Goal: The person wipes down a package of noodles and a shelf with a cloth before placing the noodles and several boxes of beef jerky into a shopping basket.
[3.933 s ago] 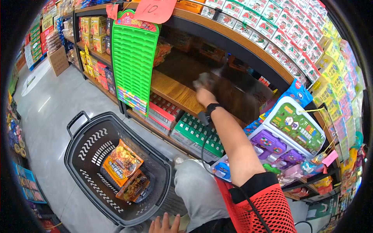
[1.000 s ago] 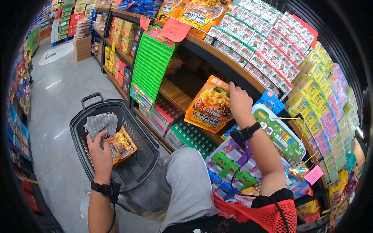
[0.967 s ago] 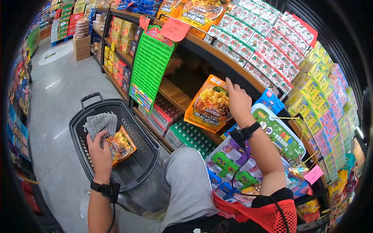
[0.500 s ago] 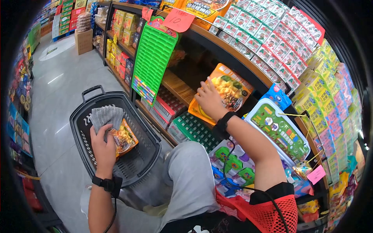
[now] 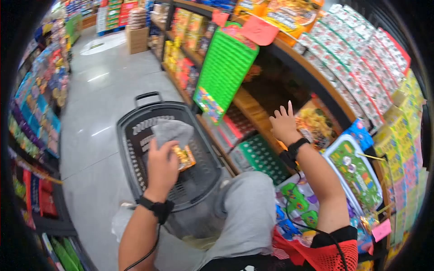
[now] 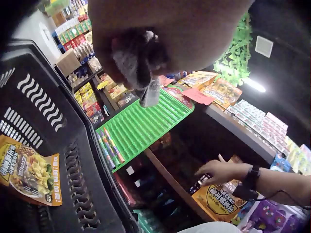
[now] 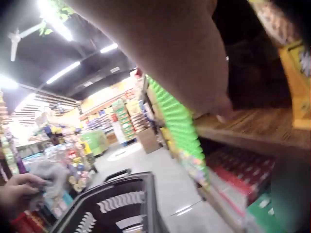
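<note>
My left hand (image 5: 162, 167) pinches a crumpled grey cloth (image 5: 175, 132) above the black basket (image 5: 201, 192). Under the cloth, an orange food packet (image 5: 186, 159) lies inside the basket; the left wrist view shows this packet (image 6: 31, 172) more fully. My right hand (image 5: 285, 125) is at the brown wooden shelf (image 5: 255, 113), fingers spread and nearly straight. Just right of it stands another orange packet (image 5: 316, 124) on the shelf, partly covered by the hand and wrist. Whether the fingers touch that packet cannot be told.
A green ribbed rack (image 5: 228, 65) hangs left of the shelf opening. Green-topped boxes (image 5: 262, 158) fill the level below. To the right is a boxed green toy set (image 5: 355, 174). Grey aisle floor (image 5: 97, 119) runs left of the basket, bordered by stocked shelves.
My right hand has come off the front of the shelf packet to its left side, fingers now spread. The head view has turned left. My left hand still holds the cloth.
</note>
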A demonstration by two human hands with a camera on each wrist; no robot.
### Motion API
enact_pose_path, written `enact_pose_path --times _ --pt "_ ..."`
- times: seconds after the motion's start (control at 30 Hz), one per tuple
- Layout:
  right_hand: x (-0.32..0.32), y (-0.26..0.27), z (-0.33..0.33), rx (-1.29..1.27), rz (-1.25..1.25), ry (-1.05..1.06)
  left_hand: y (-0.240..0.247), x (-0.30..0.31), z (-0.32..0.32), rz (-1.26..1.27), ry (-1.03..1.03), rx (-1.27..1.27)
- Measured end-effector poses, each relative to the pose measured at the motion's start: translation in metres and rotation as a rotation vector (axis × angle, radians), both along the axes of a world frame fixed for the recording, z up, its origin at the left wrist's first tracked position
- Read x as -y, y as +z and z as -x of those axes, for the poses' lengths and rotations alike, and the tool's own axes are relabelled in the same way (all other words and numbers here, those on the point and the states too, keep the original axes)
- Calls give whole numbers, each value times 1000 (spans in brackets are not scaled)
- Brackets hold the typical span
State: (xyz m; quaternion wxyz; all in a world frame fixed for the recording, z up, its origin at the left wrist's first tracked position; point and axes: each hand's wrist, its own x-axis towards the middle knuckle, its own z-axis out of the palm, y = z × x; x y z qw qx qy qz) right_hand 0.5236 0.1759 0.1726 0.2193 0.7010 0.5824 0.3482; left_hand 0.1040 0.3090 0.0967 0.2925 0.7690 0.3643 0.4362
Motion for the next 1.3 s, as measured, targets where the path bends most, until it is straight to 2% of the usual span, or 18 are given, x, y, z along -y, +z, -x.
enact_pose_path --times 0.1,0.17,0.2,0.23,0.27,0.33,0.43,0.47,0.53,0.63,0.73,0.8,0.87,0.97,1.1,1.17,1.23,1.3 --pt "-58 4 103 -429 90 132 -6 6 0 42 82 -73" --pt "-78 -27 161 -705 82 243 -8 6 8 112 109 -201" --pt "-89 -60 174 -820 95 428 -10 6 12 144 124 -261" --pt "-99 -81 198 -893 153 406 -12 5 16 172 119 -424" --pt "-112 -120 208 -834 220 406 -15 5 20 203 113 -589" --pt "-128 -155 233 -794 408 261 -27 7 28 233 118 -830" --pt "-148 -203 237 -905 519 110 -32 9 35 280 70 -919" --pt "-159 -217 233 -880 635 5 -32 8 38 273 51 -926" --pt "-181 -220 229 -840 775 -163 -32 9 45 289 -80 -932" --pt "-213 -225 220 -949 626 -111 -11 19 47 281 -274 -944" --pt "-244 -232 212 -1110 478 -323 -12 35 46 297 -381 -932" --pt "-245 -248 207 -1264 266 -315 -17 41 46 279 -445 -916" --pt "-251 -270 210 -1392 83 -378 -26 45 48 225 -429 -918" --pt "-266 -300 216 -1448 45 -582 -23 39 48 207 -409 -911" --pt "-277 -304 206 -1678 -165 -527 -23 39 53 188 -371 -876" --pt "-291 -356 185 -1726 -92 -616 -19 40 57 184 -363 -855" --pt "-281 -327 197 -1795 27 -877 -18 42 61 182 -369 -831" --pt "-283 -401 176 -1558 164 -688 -27 47 63 158 -347 -804"
